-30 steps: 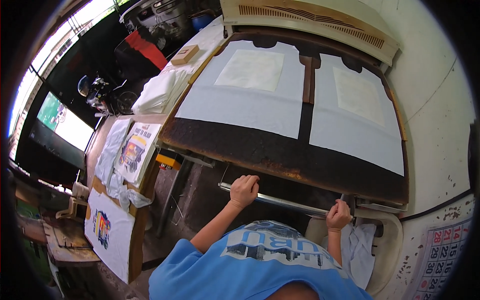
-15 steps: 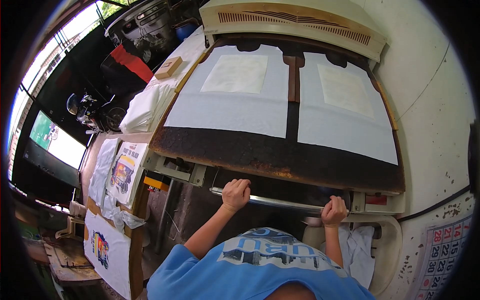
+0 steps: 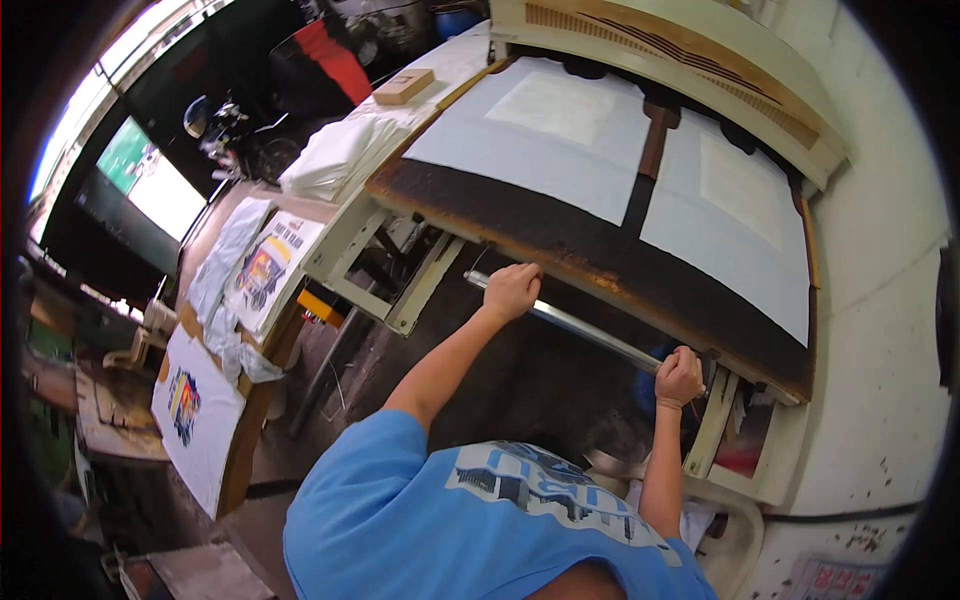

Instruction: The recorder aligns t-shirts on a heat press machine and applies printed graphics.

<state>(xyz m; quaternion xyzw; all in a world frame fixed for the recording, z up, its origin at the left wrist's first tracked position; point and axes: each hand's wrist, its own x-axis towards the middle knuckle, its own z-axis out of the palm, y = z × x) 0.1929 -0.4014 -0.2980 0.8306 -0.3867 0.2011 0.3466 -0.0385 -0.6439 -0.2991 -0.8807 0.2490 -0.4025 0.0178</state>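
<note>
Both of my hands are closed around a silvery metal bar [image 3: 590, 328] that runs along the front of a dark, worn platen [image 3: 520, 215]. My left hand [image 3: 513, 291] grips it close to its left end. Toward the right end, my right hand [image 3: 680, 378] is wrapped around it. Two white cloth pieces [image 3: 540, 165], [image 3: 715, 235] lie flat on the platen, side by side with a dark gap between them. A pale rectangular sheet [image 3: 555, 107] rests on the left cloth, and another pale sheet [image 3: 740, 192] on the right one.
Behind the platen stands a cream vented hood [image 3: 690, 60]. Cream frame rails [image 3: 425, 285] flank the bar. At left are a white cloth stack [image 3: 340, 155], a small cardboard box [image 3: 403, 86], a printed sheet [image 3: 270, 268] and a printed white cloth [image 3: 190, 415]. A wall [image 3: 880, 300] rises close on the right.
The platen has moved away from me toward the hood, my arms following with the bar. More of the frame rails shows. The view has also turned and tilted.
</note>
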